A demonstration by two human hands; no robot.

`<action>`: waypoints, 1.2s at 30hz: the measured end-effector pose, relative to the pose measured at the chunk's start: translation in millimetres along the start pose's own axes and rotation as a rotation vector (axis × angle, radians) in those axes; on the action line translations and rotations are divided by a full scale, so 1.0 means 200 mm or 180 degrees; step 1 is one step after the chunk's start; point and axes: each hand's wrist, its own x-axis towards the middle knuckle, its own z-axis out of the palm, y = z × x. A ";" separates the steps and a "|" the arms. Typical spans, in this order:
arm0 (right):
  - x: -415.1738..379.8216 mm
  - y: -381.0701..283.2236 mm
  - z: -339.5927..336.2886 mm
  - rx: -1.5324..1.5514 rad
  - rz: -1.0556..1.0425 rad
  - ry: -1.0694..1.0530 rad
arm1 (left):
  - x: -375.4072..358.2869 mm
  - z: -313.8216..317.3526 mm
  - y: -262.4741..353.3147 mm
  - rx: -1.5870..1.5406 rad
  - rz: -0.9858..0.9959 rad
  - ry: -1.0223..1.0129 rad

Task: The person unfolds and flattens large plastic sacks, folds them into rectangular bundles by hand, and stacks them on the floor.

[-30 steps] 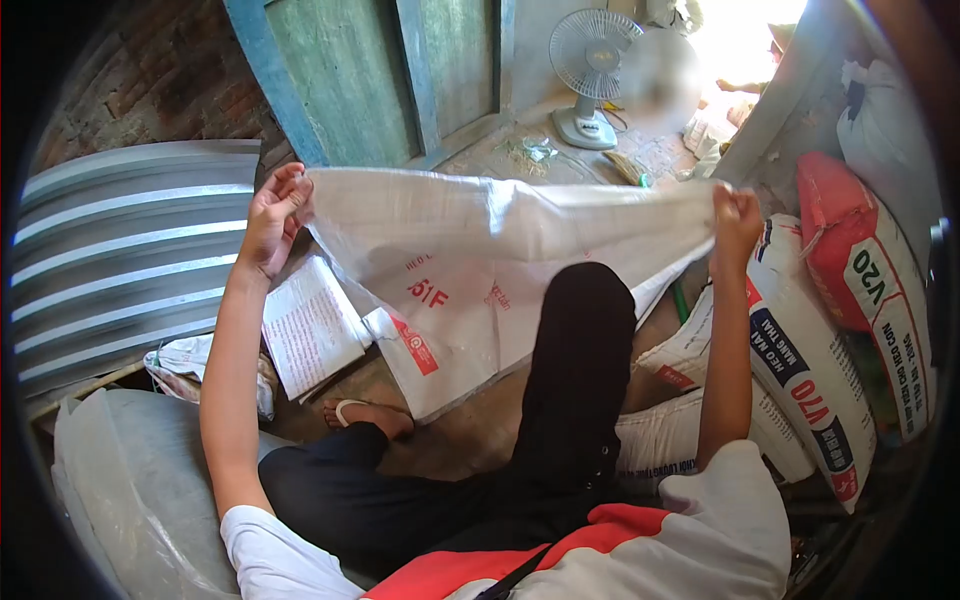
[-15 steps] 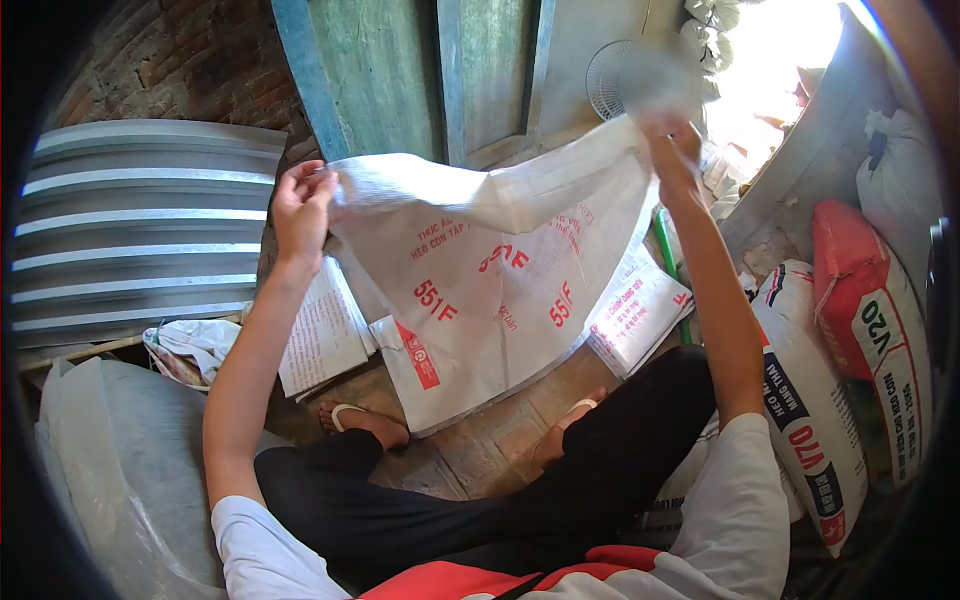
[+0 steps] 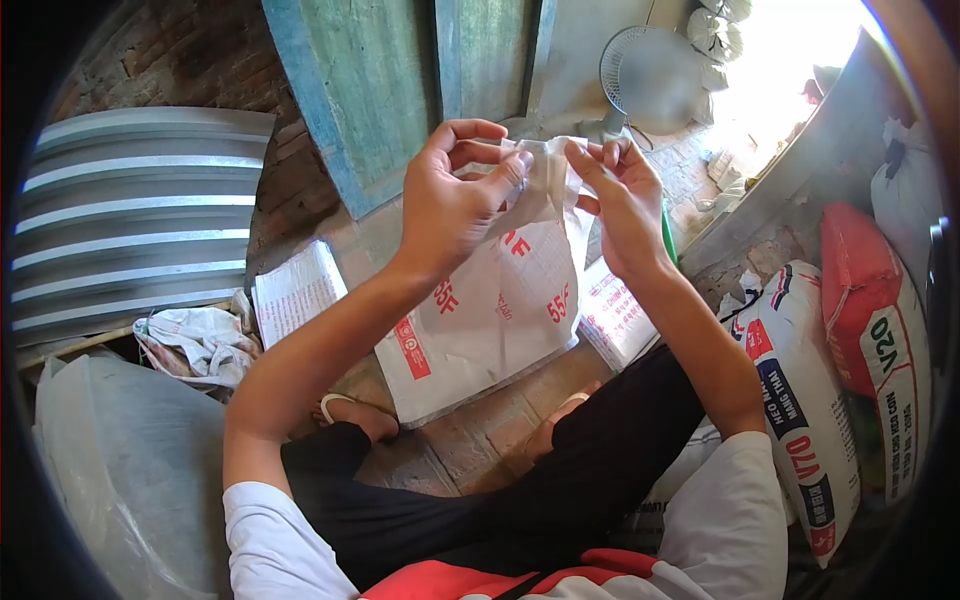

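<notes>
A white woven feed sack [image 3: 490,330] with red "55F"-like print hangs in front of me, its lower end near the floor between my feet. My left hand [image 3: 458,190] pinches the sack's top edge between thumb and fingers. Close by on the right, my right hand [image 3: 622,200] also grips that edge, thumb and forefinger pressed on it. Between the two hands the top of the sack is bunched into folds. Part of the print is hidden by my left hand and the folds.
Stacks of folded sacks lie on the floor at left [image 3: 298,295] and right [image 3: 618,315]. Filled feed bags [image 3: 800,420] lean on my right. A grey plastic-covered bulk [image 3: 120,470] and corrugated sheet [image 3: 140,220] are on the left. A fan [image 3: 625,75] stands near the blue-green door [image 3: 385,90].
My hands have come from wide apart to close together in the middle. The sack's top edge, stretched between them before, is now gathered into folds.
</notes>
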 end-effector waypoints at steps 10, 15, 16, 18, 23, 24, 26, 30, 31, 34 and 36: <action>-0.10 0.02 0.11 -0.0069 -0.0332 0.0012 | -0.03 -0.02 0.00 -0.0023 0.0337 0.0306; -0.09 0.04 0.18 -0.0169 -0.0535 -0.0158 | -0.03 -0.05 0.05 0.0417 0.0615 0.0296; -0.09 0.05 0.19 -0.0134 -0.0579 -0.0200 | -0.04 -0.05 0.04 0.0436 0.0620 0.0252; -0.08 0.06 0.21 0.0036 -0.0532 -0.0163 | -0.04 -0.07 0.04 0.0337 0.0566 0.0178; -0.08 0.05 0.26 0.0031 -0.0626 -0.0170 | -0.04 -0.09 0.10 -0.0349 0.0161 0.0099; -0.08 0.05 0.27 -0.0028 -0.0672 -0.0156 | -0.04 -0.09 0.10 -0.0297 0.0172 0.0153; -0.09 0.06 0.29 -0.0063 -0.0788 -0.0193 | -0.04 -0.10 0.10 -0.0190 0.0196 0.0263; -0.11 0.08 0.34 0.0159 -0.0882 -0.0319 | -0.06 -0.15 0.03 -0.0029 0.0492 0.0413; -0.11 0.09 0.34 0.0195 -0.0912 -0.0338 | -0.07 -0.15 0.03 -0.0110 0.0477 0.0435; -0.11 0.11 0.35 0.0200 -0.0931 -0.0327 | -0.08 -0.15 0.04 -0.0106 0.0451 0.0497; -0.11 0.11 0.34 0.0420 -0.0744 -0.0312 | -0.08 -0.15 0.05 -0.0133 0.0423 0.0494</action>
